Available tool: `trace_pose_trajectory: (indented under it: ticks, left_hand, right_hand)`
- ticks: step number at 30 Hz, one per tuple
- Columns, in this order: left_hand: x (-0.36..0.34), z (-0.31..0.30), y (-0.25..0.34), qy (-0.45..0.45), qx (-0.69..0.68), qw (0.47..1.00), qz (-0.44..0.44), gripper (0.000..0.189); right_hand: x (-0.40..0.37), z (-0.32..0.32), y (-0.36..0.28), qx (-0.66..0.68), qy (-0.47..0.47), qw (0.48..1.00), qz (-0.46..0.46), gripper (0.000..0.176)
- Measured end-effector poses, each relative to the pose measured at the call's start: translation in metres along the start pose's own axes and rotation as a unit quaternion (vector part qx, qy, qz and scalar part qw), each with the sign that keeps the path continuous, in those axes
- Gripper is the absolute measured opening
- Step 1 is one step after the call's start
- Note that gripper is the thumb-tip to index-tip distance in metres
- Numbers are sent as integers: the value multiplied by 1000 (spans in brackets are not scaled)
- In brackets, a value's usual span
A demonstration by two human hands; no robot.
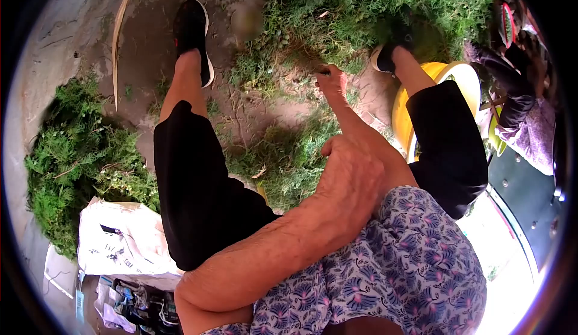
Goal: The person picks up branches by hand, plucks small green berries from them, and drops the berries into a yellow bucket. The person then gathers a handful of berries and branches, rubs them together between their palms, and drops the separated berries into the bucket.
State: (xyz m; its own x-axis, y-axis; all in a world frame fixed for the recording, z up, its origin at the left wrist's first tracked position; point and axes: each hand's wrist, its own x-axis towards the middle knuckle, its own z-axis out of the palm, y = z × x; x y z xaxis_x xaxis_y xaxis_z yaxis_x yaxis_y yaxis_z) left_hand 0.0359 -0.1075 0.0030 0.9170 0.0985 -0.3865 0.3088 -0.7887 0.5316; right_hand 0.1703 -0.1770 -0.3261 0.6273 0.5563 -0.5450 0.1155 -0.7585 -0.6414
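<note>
My right hand [332,83] reaches forward over the ground between the shoes, its fingers closed. Something small and dark shows at its fingertips, too small to name. Beside it lie loose green sprigs [274,76]. Nearer to my body, my left hand [355,165] is curled, with its back to the camera, and overlaps the right forearm in view. What its fingers hold, if anything, is hidden. Below and left of it, more cut greenery [292,166] lies between the legs.
A large green pile [361,9] lies in front, another [78,160] at left. A yellow ring-shaped object [402,115] stands by the right leg. A white printed sack [120,238] is at lower left. Another person's purple patterned clothing [533,133] shows at right.
</note>
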Motion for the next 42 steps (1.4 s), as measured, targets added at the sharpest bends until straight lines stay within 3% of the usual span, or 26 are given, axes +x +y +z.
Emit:
trace_pose_trajectory:
  ticks: [3,4,9,11,12,17,19,23,27,28,31,32,36,37,39,42]
  left_hand:
    - [-1,2,0,-8,0,1000,20,11]
    - [-2,2,0,-6,-1,1000,19,11]
    - [-1,4,-1,-4,-5,1000,18,11]
    - [0,4,0,3,-8,1000,5,10]
    - [0,3,0,2,-8,1000,4,10]
    - [-4,-3,-1,5,-6,1000,22,7]
    - [-3,2,2,5,-3,1000,16,8]
    - [-2,5,1,-3,13,1000,5,10]
    - [-2,-2,-2,-11,12,1000,17,12]
    - [-2,-3,-2,-8,25,1000,16,13]
    - [-1,-4,-1,-11,27,999,20,14]
    - [0,-5,-1,-19,17,999,24,14]
    - [-4,-3,-1,24,38,999,0,10]
    - [-3,-3,-4,12,5,1000,6,7]
    - [-3,-6,-8,10,-23,999,21,4]
    - [-4,-8,-10,56,70,996,-7,7]
  right_hand:
    - [-4,-9,-2,-79,-4,997,-19,13]
    - [2,-4,20,-60,31,994,-85,14]
    - [3,7,15,-114,9,990,-84,21]
    - [-3,13,2,-209,37,965,-155,21]
    - [-3,12,-6,-181,4,980,-80,18]
    - [0,6,5,-73,7,996,-47,20]
    - [-10,2,9,-127,5,980,-155,23]
    - [-14,27,26,-138,-35,976,-162,18]
    - [-25,37,7,-260,-51,938,-226,28]
    - [-23,38,6,-283,-93,936,-185,37]
    - [-25,43,1,-335,-104,920,-172,39]
    - [-29,43,-1,-333,-78,919,-199,31]
    - [-36,14,-25,-216,-73,951,-208,15]
    - [-36,0,-35,-221,-67,951,-206,15]
    - [-24,-29,-63,-95,-31,963,-250,16]
    - [11,-120,-114,-217,-13,880,-422,17]
